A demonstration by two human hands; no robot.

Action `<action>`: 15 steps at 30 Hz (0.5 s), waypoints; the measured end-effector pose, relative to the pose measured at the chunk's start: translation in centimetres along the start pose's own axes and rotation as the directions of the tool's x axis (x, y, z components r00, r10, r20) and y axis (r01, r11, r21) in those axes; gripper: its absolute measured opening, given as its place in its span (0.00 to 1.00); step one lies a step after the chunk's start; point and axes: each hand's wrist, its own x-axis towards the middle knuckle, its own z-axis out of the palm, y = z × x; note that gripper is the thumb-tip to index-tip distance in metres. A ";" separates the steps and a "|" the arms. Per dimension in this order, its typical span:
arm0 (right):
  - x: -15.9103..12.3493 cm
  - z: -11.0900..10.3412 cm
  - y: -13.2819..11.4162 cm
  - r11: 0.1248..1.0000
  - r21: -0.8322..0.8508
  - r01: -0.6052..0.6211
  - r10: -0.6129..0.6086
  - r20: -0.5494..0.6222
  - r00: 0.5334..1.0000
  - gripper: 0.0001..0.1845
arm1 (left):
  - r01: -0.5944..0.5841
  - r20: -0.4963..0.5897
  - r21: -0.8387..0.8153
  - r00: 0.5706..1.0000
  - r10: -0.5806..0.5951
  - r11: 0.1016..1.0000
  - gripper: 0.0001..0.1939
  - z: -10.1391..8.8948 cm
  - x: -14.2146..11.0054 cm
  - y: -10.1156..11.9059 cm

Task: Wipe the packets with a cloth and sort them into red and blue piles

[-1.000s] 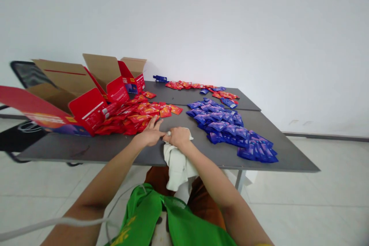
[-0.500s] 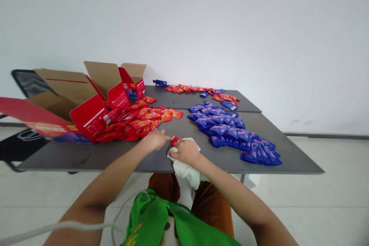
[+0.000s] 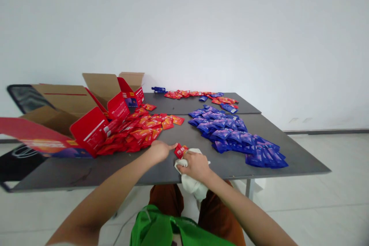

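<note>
A small red sachet (image 3: 180,151) lies on the dark grey table in front of me. My left hand (image 3: 160,151) reaches in from its left, one finger stretched out with the tip at the sachet's edge; the other fingers look bent and are partly hidden. On the sachet's right, my right hand (image 3: 196,166) is closed over a white cloth (image 3: 193,186), which hangs down past the table's front edge. The cloth and right fingers meet the sachet's right side and cover part of it.
Red-and-orange sachets (image 3: 141,132) are heaped at left, beside open red cardboard boxes (image 3: 88,127). Blue sachets (image 3: 227,132) lie in overlapping rows at right. More red sachets (image 3: 180,94) and a blue packet (image 3: 158,89) sit at the far edge, before a white wall.
The view has tilted slightly, so the table sits lower. More of the red sachet's printed face shows now; the cloth and my right hand have shifted slightly to the right.
</note>
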 end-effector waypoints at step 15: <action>0.0 -4.9 2.6 0.891 0.453 -0.025 0.303 -0.552 0.777 0.22 | -0.122 -0.147 0.472 0.965 0.215 0.873 0.26 5.6 -8.6 4.9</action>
